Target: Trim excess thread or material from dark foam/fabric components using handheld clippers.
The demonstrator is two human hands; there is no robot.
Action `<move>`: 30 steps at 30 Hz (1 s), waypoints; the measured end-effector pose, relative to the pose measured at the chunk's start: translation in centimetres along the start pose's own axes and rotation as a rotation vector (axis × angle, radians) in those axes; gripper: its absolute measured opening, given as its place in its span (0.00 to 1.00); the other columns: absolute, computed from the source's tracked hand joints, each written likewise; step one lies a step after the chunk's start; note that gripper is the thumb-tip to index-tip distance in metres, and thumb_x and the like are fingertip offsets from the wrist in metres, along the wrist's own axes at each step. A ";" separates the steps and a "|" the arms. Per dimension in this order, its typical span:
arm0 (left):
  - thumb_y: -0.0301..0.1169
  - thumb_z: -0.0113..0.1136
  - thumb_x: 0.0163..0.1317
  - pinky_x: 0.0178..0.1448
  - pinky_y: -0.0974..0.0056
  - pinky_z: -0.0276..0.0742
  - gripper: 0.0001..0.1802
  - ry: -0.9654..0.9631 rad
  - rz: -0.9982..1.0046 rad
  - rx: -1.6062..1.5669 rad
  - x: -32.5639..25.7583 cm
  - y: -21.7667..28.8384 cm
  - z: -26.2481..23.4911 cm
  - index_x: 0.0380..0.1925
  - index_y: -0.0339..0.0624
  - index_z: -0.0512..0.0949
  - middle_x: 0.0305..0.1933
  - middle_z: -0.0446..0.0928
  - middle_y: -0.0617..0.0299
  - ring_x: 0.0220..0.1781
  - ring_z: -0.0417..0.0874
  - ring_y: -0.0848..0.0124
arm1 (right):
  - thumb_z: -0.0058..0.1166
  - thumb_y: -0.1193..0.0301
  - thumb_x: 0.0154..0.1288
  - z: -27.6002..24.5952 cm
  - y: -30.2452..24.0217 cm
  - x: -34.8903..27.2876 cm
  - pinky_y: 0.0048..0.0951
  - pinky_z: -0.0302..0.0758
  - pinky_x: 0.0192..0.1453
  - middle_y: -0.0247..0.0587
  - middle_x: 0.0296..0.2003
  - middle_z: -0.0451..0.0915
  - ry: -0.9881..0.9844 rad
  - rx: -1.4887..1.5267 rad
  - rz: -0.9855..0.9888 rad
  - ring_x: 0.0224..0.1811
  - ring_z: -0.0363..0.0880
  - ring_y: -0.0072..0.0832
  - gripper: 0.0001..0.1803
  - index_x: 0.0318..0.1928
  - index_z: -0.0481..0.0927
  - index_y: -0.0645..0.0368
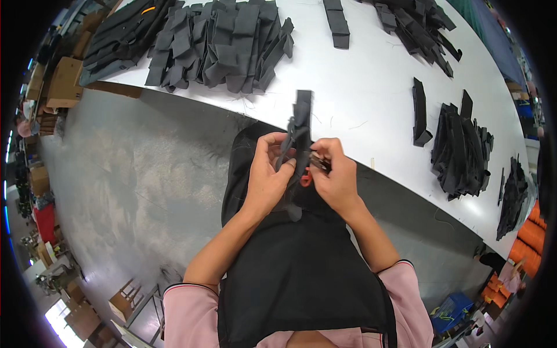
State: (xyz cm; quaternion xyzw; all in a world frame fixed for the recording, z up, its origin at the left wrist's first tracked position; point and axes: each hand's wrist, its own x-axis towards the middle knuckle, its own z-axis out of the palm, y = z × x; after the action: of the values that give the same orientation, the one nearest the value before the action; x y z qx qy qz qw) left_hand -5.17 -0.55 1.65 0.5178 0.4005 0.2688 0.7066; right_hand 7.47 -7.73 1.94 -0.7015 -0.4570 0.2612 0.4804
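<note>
My left hand [270,174] is closed on a black fabric strip [302,110], its thumb and fingers pinching the folded lower part. The strip's upper end sticks up past the table's near edge. Close beside it, my right hand [335,177] is closed around small thread snips [321,163], dark, with a red finger ring [306,177] showing below the fingers. The snips' tips meet or overlap the strip's edge; the contact is partly hidden. Both hands are above my lap, which a black apron [307,267] covers.
The white table [360,98] runs across in front of me. On it lie a big heap of black strips [226,46], a black fabric stack [125,37], a single strip [336,23], and more piles [461,151] at the right. Cardboard boxes [65,81] stand far left.
</note>
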 end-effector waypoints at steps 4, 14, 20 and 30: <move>0.15 0.49 0.57 0.56 0.70 0.69 0.25 0.037 0.039 -0.061 0.1 -0.1 0.0 0.55 0.37 0.61 0.49 0.69 0.59 0.51 0.72 0.74 | 0.58 0.80 0.51 0.7 1.4 0.2 0.29 0.75 0.30 0.44 0.24 0.78 -0.036 -0.035 -0.074 0.26 0.81 0.40 0.17 0.41 0.68 0.59; 0.14 0.52 0.48 0.60 0.66 0.65 0.30 0.054 0.074 -0.055 0.2 -0.7 -0.7 0.55 0.38 0.61 0.50 0.65 0.58 0.54 0.69 0.70 | 0.53 0.84 0.56 1.0 0.9 1.6 0.21 0.65 0.25 0.33 0.22 0.70 0.080 0.258 0.038 0.21 0.68 0.17 0.12 0.36 0.65 0.60; 0.17 0.53 0.47 0.56 0.69 0.66 0.30 0.063 -0.144 -0.309 -0.5 0.0 0.5 0.54 0.38 0.60 0.48 0.68 0.60 0.50 0.70 0.73 | 0.59 0.78 0.58 1.5 1.3 1.8 0.20 0.66 0.27 0.32 0.24 0.70 0.051 0.304 0.113 0.26 0.68 0.13 0.10 0.37 0.70 0.60; 0.17 0.53 0.50 0.47 0.72 0.70 0.23 0.139 -0.078 -0.210 -0.4 0.5 0.8 0.49 0.35 0.63 0.43 0.71 0.61 0.43 0.72 0.77 | 0.63 0.76 0.46 -1.9 -3.2 -1.7 0.29 0.67 0.25 0.35 0.31 0.70 -0.043 -0.527 -0.253 0.22 0.71 0.28 0.19 0.43 0.78 0.58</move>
State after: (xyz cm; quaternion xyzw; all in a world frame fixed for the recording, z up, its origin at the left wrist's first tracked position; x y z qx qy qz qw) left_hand -4.72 -1.11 2.30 0.4052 0.4381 0.3166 0.7373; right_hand 7.00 -9.63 5.45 -0.7338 -0.6032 0.0864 0.3005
